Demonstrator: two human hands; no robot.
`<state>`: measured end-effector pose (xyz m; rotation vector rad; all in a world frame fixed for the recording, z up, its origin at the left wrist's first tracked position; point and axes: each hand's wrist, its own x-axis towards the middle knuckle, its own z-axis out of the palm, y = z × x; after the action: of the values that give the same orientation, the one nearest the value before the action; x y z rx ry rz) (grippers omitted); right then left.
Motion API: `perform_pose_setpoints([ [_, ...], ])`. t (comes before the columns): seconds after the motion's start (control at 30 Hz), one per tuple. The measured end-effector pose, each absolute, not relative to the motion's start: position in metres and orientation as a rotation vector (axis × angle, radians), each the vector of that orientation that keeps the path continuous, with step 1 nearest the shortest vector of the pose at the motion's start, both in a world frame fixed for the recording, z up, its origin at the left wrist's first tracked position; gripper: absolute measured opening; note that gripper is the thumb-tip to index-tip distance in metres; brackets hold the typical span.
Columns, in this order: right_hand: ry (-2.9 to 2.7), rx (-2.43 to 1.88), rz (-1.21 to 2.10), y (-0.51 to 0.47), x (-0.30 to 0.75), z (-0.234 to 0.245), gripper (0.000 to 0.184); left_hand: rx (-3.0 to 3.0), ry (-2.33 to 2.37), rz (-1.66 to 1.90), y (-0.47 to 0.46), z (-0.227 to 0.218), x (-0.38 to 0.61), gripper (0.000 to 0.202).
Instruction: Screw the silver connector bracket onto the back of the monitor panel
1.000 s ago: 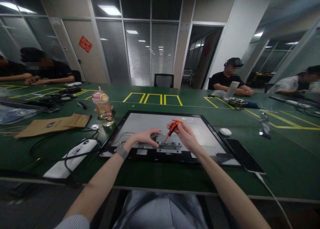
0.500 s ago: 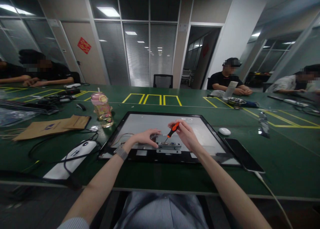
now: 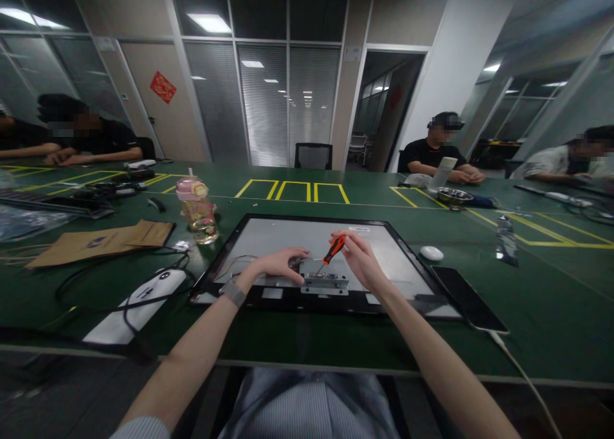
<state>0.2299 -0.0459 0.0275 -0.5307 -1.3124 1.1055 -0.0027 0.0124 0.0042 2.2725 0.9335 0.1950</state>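
My right hand (image 3: 363,258) grips a screwdriver (image 3: 334,250) with an orange and black handle, its shaft slanting down and left. The tip meets a metal bracket (image 3: 326,286) with connectors along it; the exact contact point is too small to make out. My left hand (image 3: 281,263) curls around the bracket's left end, thumb in front and fingers behind, with a dark part between them. Beneath both hands a flat display panel (image 3: 259,231) lies on the table, its pale back up and its edge black. Thin wires run over the panel's left side.
To the left stand a drink bottle (image 3: 197,215), a paper bag (image 3: 96,244) and a white power strip (image 3: 137,308) with black cables. On the right lie a phone (image 3: 467,298) on a cable and a white earbud case (image 3: 431,253). Several people sit across the green table (image 3: 307,343).
My right-hand fingers have shifted slightly on the screwdriver, and its handle sits a touch farther right. My left hand and the panel stay in place.
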Motion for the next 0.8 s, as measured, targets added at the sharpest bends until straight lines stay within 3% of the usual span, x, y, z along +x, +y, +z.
perform_pose_setpoints([
  [0.2,-1.328,-0.568,1.037,-0.0444,0.2281,0.0212,0.011,2.263,0.944,0.189,0.0125,0.0036,-0.0035,0.08],
  [0.37,-1.358,-0.612,1.028,-0.0491,0.226,0.0272,0.023,2.269,0.936,0.203,0.0133,0.0013,-0.0049,0.08],
  [0.67,-1.317,-0.546,1.114,-0.0506,0.2259,0.0283,0.011,2.279,0.926,0.195,0.0134,0.0025,-0.0041,0.08],
  [0.8,-1.289,-0.544,1.174,-0.0505,0.2254,0.0294,0.018,2.274,0.931,0.2,0.0131,0.0022,-0.0043,0.081],
])
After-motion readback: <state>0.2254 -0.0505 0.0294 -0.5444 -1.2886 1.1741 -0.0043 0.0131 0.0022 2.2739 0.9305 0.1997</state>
